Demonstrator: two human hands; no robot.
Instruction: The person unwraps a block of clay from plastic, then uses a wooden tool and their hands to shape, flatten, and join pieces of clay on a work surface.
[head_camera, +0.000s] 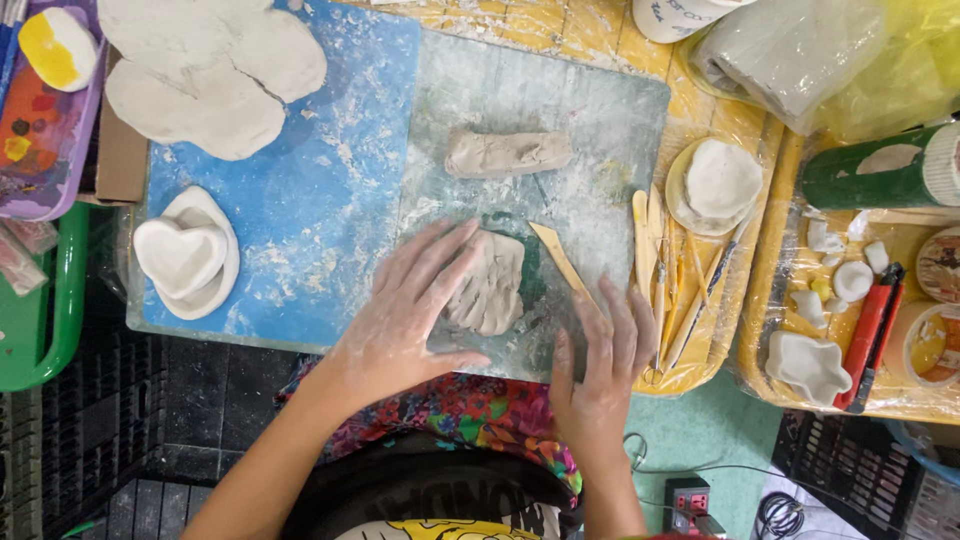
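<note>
A flattened slab of grey clay (490, 283), marked with finger grooves, is seen lying on a glass work board (600, 110) near its front edge. The left hand (405, 310) is laid flat and open, fingers spread, with its fingertips (455, 240) resting on the left part of the slab; nothing is gripped. The right hand (600, 365) is also held open with fingers extended, placed palm down on the board just to the right of the slab; no contact with the clay is observed and nothing is grasped. Both hands are coated in pale clay dust.

A wooden modelling knife (562, 262) is noted lying on the board between the slab and the right hand's fingers. A second, roughly oblong lump of clay (507, 153) lies further back on the same board, well apart from the slab. To the left, a blue mat (330, 200) is recorded, carrying rolled-out clay sheets (205, 75) at its far corner and a white heart-shaped mould (182, 255) near its left edge. To the right, a bundle of wooden sculpting tools (675, 290) rests on a plastic-wrapped yellow tray (720, 350), beside a round clay disc (722, 178). Further right, a star-shaped white dish (806, 366) and a red-handled tool (868, 335) are observed.
</note>
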